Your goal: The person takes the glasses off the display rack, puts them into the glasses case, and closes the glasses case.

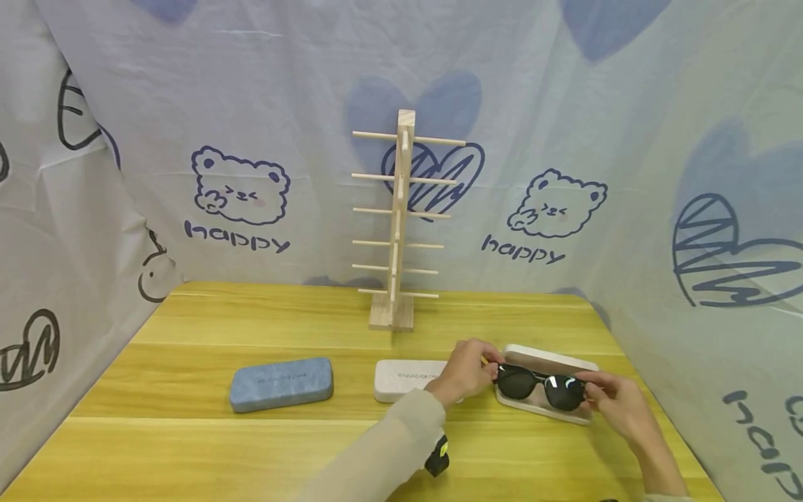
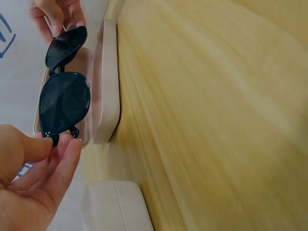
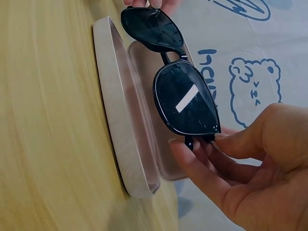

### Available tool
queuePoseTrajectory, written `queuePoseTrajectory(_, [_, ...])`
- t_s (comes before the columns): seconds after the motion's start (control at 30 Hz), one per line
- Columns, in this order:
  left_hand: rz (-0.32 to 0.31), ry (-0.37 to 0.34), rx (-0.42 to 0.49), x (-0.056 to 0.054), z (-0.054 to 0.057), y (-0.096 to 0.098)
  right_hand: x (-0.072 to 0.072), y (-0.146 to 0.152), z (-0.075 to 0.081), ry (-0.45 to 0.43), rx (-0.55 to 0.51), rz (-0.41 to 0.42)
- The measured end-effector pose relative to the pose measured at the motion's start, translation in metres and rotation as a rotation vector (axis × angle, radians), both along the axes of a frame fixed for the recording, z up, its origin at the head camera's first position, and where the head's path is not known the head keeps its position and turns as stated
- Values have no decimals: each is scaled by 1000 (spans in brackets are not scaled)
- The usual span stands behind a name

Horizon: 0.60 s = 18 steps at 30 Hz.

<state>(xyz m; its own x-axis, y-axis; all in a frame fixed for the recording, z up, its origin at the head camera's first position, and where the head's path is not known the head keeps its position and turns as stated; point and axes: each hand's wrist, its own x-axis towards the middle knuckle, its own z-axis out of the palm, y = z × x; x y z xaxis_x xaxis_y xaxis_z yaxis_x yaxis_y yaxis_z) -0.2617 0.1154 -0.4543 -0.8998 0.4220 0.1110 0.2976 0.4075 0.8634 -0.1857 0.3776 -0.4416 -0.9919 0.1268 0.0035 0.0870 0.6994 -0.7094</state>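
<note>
Black sunglasses (image 1: 541,388) with dark lenses are held up by both hands, lenses toward the head camera. My left hand (image 1: 472,369) pinches one outer end of the frame near the hinge, thumb in front and fingers behind. At the other end my right hand (image 1: 617,404) pinches the opposite hinge the same way. Right behind and below the sunglasses lies an opened eyeglass case (image 1: 546,357), pale outside with a pinkish lining (image 3: 139,91). In both wrist views the sunglasses overlap the case's raised lid.
A closed white eyeglass case (image 1: 401,380) lies beside my left forearm, partly covered by it. Farther left is a closed blue eyeglass case (image 1: 282,385). A wooden stand (image 1: 401,209) with several pegs rises at the table's back, before a printed cloth (image 1: 301,90).
</note>
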Motion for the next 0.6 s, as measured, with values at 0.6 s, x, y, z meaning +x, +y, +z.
queuePoseTrajectory(0.6, [-15,95,-139,-7,-8,15,-2,7,-9,-7,20,-34])
